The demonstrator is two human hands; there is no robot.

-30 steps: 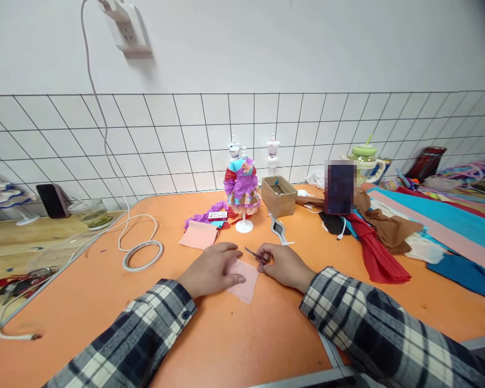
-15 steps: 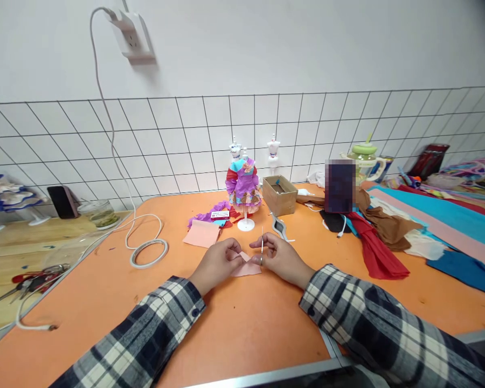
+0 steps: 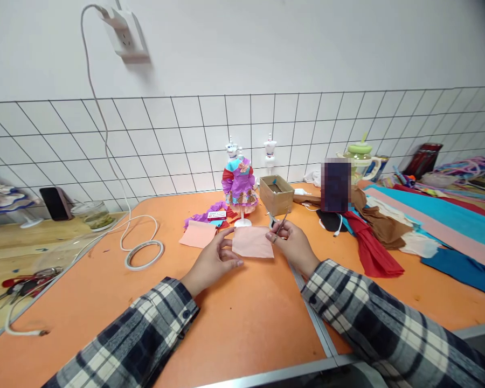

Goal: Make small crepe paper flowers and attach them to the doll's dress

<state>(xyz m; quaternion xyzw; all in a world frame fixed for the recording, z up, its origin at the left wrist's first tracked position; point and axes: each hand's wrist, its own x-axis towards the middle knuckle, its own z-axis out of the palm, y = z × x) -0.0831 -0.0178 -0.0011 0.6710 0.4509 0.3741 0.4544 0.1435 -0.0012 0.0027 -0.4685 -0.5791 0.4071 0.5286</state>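
A pale pink square [image 3: 253, 242] of thin crepe paper or cloth is spread out between my hands. My left hand [image 3: 216, 257] is at its left edge, thumb and fingers apart, fingertips by the upper left corner. At the right edge, my right hand [image 3: 293, 245] holds small scissors [image 3: 282, 222], their slim blades pointing up; its thumb overlaps the paper's edge. A second pink piece [image 3: 198, 234] lies left of centre. Behind it stands a small dress form in a purple, red and blue ruffled dress [image 3: 241, 183] on a white base.
Purple and red scraps [image 3: 210, 213] lie by the dress form. A cardboard box [image 3: 276, 198] stands behind my right hand, with a bare white form [image 3: 270, 151] beyond. A tape roll [image 3: 144, 255] lies left; coloured crepe strips [image 3: 374, 253] and a lidded jug [image 3: 359, 161] are right.
The pink square, bunched between my fingers before, is now laid open. My left hand has loosened its pinch. My right hand moved right and up, and the scissors now tilt to the right.
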